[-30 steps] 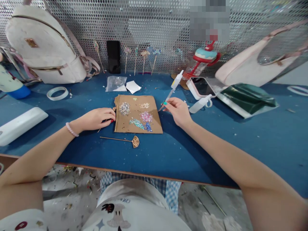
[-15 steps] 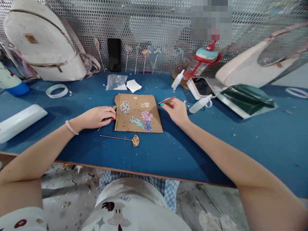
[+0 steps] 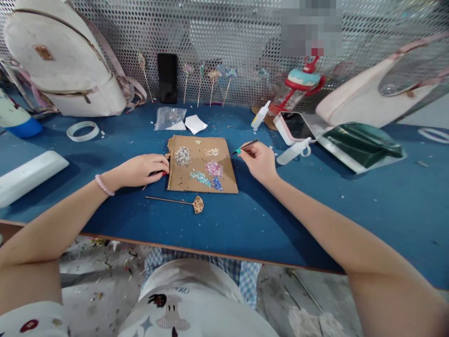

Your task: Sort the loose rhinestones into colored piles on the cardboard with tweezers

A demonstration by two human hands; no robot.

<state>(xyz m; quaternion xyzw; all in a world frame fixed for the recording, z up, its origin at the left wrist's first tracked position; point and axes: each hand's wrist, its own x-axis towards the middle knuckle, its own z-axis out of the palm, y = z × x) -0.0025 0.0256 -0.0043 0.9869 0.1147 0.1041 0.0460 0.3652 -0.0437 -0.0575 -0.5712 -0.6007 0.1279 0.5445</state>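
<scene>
My right hand (image 3: 260, 161) is closed round dark tweezers (image 3: 249, 146), their tip over the right edge of a cardboard piece (image 3: 228, 180). Whether the tip grips anything is too small to tell. On the cardboard lie small piles of silver rhinestones (image 3: 183, 156), cream ones (image 3: 212, 152), pink ones (image 3: 213, 168), turquoise ones (image 3: 200, 177) and blue ones (image 3: 217, 183). At its left edge my left hand (image 3: 151, 167) is closed on a hairpin, whose gold head (image 3: 167, 156) and stick end peek out. Another gold fan-headed hairpin (image 3: 198, 204) lies in front.
Behind stand a phone (image 3: 167, 78) and several decorated hairpins (image 3: 213, 77). Glue bottles (image 3: 293, 151), a pink-edged phone (image 3: 296, 126) and a green pouch (image 3: 361, 145) lie right. A tape roll (image 3: 83, 131), a white case (image 3: 33, 178) and a backpack (image 3: 66, 61) are left.
My right hand has shifted very slightly, and the tweezers now show more clearly, angled up to the right. My left hand stays at the cardboard's edge. The whole view has moved a little.
</scene>
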